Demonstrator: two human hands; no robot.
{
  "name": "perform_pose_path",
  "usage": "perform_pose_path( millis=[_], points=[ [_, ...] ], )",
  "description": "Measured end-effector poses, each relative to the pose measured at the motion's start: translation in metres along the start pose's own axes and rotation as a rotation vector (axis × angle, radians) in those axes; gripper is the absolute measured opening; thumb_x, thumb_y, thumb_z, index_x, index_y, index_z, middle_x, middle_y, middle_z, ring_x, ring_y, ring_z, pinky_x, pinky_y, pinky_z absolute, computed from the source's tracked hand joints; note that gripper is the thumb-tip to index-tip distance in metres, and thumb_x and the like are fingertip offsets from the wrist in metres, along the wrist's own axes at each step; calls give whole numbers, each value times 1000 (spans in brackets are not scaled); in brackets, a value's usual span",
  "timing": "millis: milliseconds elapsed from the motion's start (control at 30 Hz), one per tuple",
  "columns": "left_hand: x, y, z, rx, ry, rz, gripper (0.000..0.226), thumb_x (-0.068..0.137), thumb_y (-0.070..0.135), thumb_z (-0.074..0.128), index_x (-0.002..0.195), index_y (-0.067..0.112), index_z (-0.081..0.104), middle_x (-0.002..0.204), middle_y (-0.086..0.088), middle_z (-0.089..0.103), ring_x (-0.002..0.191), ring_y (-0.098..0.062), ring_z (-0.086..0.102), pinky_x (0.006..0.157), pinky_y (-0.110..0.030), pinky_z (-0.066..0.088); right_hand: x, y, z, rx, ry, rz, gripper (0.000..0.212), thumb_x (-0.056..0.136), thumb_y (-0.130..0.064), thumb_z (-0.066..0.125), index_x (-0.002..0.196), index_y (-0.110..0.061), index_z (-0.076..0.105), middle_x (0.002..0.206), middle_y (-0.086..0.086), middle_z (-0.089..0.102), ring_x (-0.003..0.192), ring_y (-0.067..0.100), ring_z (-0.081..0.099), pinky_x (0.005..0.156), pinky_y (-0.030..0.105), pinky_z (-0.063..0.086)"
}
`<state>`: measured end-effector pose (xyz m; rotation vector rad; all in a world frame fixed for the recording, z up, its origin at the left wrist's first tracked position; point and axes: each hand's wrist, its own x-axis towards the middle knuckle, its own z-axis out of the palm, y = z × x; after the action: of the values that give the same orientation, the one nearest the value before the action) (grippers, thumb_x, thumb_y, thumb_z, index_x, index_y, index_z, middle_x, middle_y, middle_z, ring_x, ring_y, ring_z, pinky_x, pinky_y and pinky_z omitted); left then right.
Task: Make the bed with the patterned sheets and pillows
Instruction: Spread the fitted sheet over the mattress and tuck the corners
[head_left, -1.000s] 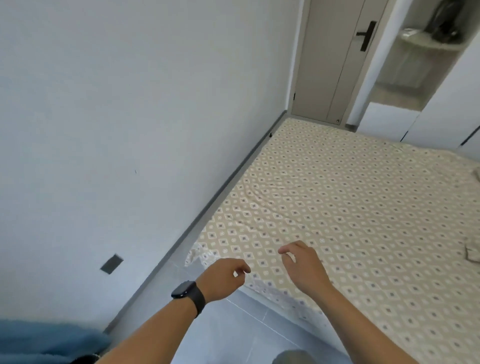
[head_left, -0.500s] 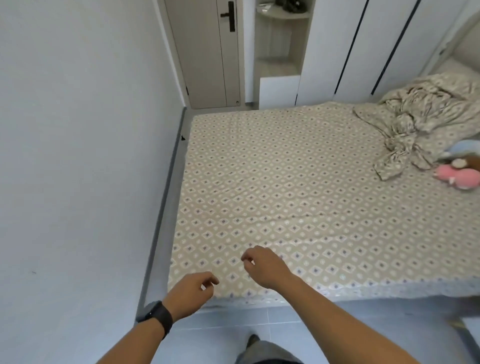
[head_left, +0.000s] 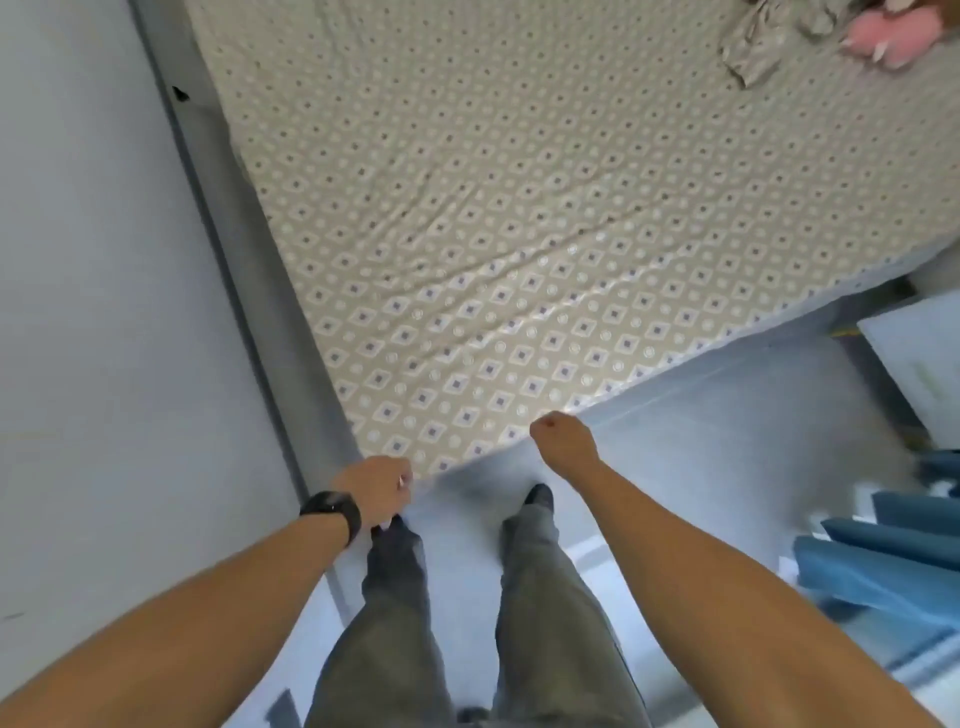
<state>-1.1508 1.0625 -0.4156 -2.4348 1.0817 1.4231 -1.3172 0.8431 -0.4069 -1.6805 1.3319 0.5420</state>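
The beige sheet (head_left: 519, 208) with a diamond pattern covers the mattress, and creases run across it toward its near corner. My left hand (head_left: 376, 488), with a black watch on the wrist, grips the sheet's near corner beside the wall. My right hand (head_left: 561, 436) is curled into a fist on the sheet's foot edge, a little to the right. A crumpled patterned cloth (head_left: 753, 57) lies at the far right of the bed. No pillow shows in this view.
A pink plush toy (head_left: 878, 36) lies on the bed at the top right. The white wall (head_left: 78, 312) and a grey strip run along the bed's left side. Blue folded items (head_left: 883, 566) and a white box (head_left: 924, 364) sit on the floor at right. My legs stand below.
The view has tilted down toward the floor. Both hands have dropped from above the sheet to its foot edge and closed on it. Creases now run toward the near corner.
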Motion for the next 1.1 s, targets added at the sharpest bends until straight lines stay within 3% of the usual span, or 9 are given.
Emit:
perform_pose_path(
  millis=[67, 167, 300, 400, 533, 667, 800, 967, 1100],
  points=[
    [26, -18, 11, 14, -30, 13, 9, 98, 28, 46, 104, 32, 53, 118, 4, 63, 96, -19, 64, 83, -32, 51, 16, 13, 36, 4, -54, 84, 17, 100, -18, 45, 89, -14, 57, 93, 7, 56, 87, 24, 50, 78, 35, 42],
    [81, -52, 41, 2, 8, 14, 15, 100, 30, 45, 110, 27, 56, 115, 3, 62, 93, -21, 65, 87, -36, 52, 63, 33, 99, 59, -97, 194, 22, 96, -18, 51, 76, -12, 56, 92, 15, 61, 87, 29, 57, 84, 43, 51],
    [145, -88, 106, 66, 21, 39, 24, 97, 32, 52, 120, 24, 54, 124, 2, 55, 102, -24, 59, 81, -34, 46, 116, 51, 160, 207, -26, 243, 27, 91, -24, 55, 96, 1, 64, 90, 10, 67, 80, 27, 61, 76, 37, 49],
    [182, -105, 148, 164, 66, 99, 30, 90, 39, 62, 114, 26, 50, 120, 7, 51, 105, -21, 53, 75, -31, 39, 156, 49, 195, 280, -5, 275, 23, 90, -33, 55, 79, -13, 57, 78, 4, 63, 71, 23, 57, 69, 33, 46],
    [213, -113, 174, 123, 279, 122, 22, 86, 32, 71, 95, 23, 53, 98, 5, 55, 89, -23, 55, 70, -32, 42, 209, 40, 227, 355, 109, 394, 35, 97, -36, 52, 72, -11, 53, 71, 5, 57, 75, 27, 58, 71, 35, 46],
    [213, -121, 173, 62, 322, 170, 19, 89, 24, 68, 83, 23, 51, 85, 4, 57, 79, -23, 53, 62, -32, 37, 202, 40, 247, 630, 354, 524, 22, 99, -31, 55, 103, -11, 47, 90, 4, 61, 73, 24, 58, 65, 34, 47],
    [211, -125, 163, 110, 275, 210, 17, 97, 22, 59, 83, 20, 49, 82, 3, 57, 73, -24, 53, 61, -35, 40, 199, 52, 250, 679, 270, 568, 23, 99, -32, 54, 91, -11, 59, 81, 4, 61, 64, 21, 53, 56, 30, 41],
    [196, -127, 159, 262, 227, 327, 42, 54, 2, 83, 67, 21, 48, 61, 6, 49, 47, -18, 38, 45, -27, 23, 185, 67, 248, 486, 303, 501, 18, 102, -25, 48, 91, -14, 58, 84, 5, 64, 64, 20, 52, 55, 29, 37],
    [181, -145, 177, 318, 195, 327, 44, 51, 6, 90, 68, 23, 53, 59, 6, 50, 47, -16, 38, 46, -25, 22, 172, 69, 266, 482, 186, 503, 21, 102, -28, 49, 91, -13, 59, 86, 8, 68, 74, 26, 60, 65, 34, 46]
  ],
)
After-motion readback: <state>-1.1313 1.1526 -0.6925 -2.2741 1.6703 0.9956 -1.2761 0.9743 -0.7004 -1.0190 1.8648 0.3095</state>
